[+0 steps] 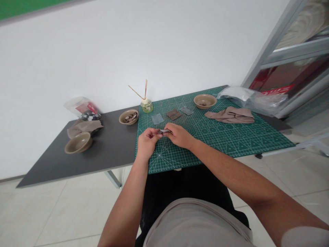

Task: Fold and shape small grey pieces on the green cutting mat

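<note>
My left hand (147, 142) and my right hand (180, 135) meet above the front of the green cutting mat (216, 145). Between their fingertips is a thin, folded grey piece (167, 131), which looks like sandpaper. A small dark bit (160, 132) shows at the left fingers, too small to name. Both hands are closed in a pinch. Just beyond them lie a grey square sheet (157, 119), a brown square sheet (173, 114) and another grey sheet (186, 110).
A bowl of small brown chunks (129, 117) and a reed diffuser (146, 105) stand behind. At right are a bowl (205, 101), a brown cloth (231, 115) and a plastic bag (252, 99). Another bowl (78, 143) and cloth (83, 128) are left, near a plastic pouch (83, 107).
</note>
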A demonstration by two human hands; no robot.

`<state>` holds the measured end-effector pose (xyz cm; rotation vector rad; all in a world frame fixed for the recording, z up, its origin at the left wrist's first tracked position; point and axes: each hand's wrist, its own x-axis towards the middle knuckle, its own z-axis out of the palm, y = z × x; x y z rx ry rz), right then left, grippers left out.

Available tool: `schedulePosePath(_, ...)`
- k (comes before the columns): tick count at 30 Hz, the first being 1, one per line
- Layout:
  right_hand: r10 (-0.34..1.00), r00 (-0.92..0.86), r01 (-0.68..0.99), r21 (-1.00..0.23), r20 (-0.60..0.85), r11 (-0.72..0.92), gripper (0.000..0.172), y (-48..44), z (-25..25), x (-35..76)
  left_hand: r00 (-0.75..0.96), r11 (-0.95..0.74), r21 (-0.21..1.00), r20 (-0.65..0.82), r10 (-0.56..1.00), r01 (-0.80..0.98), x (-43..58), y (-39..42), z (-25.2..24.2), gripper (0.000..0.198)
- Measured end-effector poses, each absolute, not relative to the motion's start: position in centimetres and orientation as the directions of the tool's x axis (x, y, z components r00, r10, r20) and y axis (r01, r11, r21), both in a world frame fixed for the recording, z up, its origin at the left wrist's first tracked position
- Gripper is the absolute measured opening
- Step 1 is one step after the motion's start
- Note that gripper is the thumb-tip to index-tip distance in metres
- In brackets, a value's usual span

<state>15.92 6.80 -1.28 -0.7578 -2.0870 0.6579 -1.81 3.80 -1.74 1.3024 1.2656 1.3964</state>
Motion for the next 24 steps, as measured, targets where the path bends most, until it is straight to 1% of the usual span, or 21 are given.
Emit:
schedulePosePath(6, 0.697, -0.468, 0.264, -0.667, 0.543, 0.697, 0.009, 6.72, -1.30, 15.89, -0.101, -0.159, 0.977, 0.174, 0.979, 0.140, -1.53, 3.59, -1.27, 0.019)
schedulePosePath(13, 0.726, -0.455, 0.281, -0.691, 0.515, 0.666, 0.010, 6.62, -0.90, 16.18, -0.092, -0.161, 0.982, 0.170, 0.981, 0.099, -1.60, 3.55, -1.19, 0.017)
schedulePosePath(18, 0.754, -0.436, 0.289, -0.717, 0.491, 0.634, 0.013, 6.53, -0.72, 16.10, -0.082, -0.161, 0.982, 0.169, 0.982, 0.100, -1.62, 3.52, -1.17, 0.018)
schedulePosePath(24, 0.749, -0.450, 0.271, -0.724, 0.487, 0.634, 0.013, 6.56, -1.00, 16.01, -0.088, -0.159, 0.983, 0.167, 0.982, 0.090, -1.61, 3.59, -1.25, 0.019)
